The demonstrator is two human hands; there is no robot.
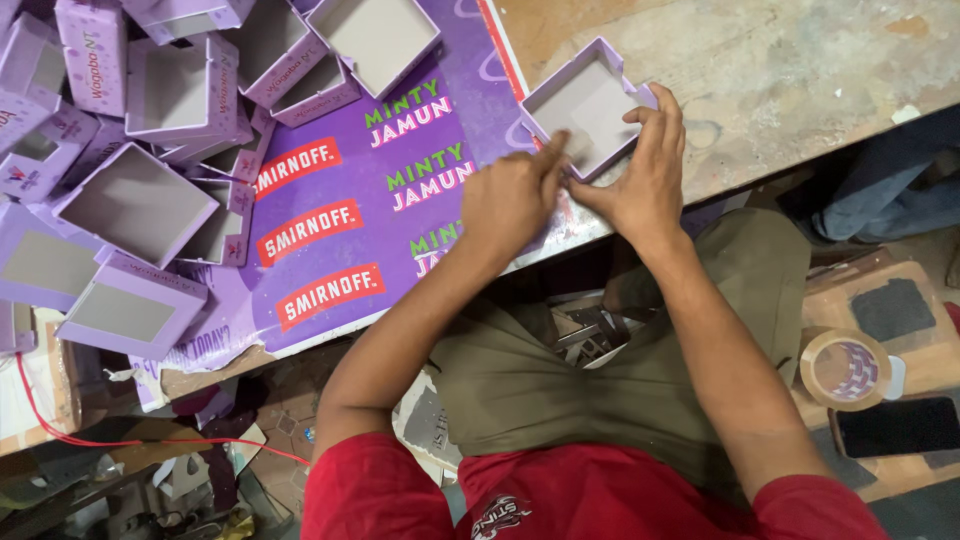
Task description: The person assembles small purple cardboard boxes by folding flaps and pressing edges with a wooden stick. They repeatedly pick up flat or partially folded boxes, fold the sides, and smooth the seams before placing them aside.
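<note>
Starting at the worktop's left end, I see a heap of finished lilac boxes piled on a purple printed sheet that runs to the near edge. Right of that sheet, close to the near edge, sits the small open lilac tray I'm working on. My left hand is mostly curled, its forefinger stretched out and pressing inside the tray's near wall. My right hand is half open, thumb at the near corner and fingers wrapped over the tray's right wall, so both hands grip it lightly. I judge the risk to be a crushed or skewed wall if the forefinger pushes too hard, or the tray sliding off the near edge into my lap. The heap crowds the left side, leaving little room there. Below the worktop, on my right, a roll of tape and a dark phone rest on a low surface.
</note>
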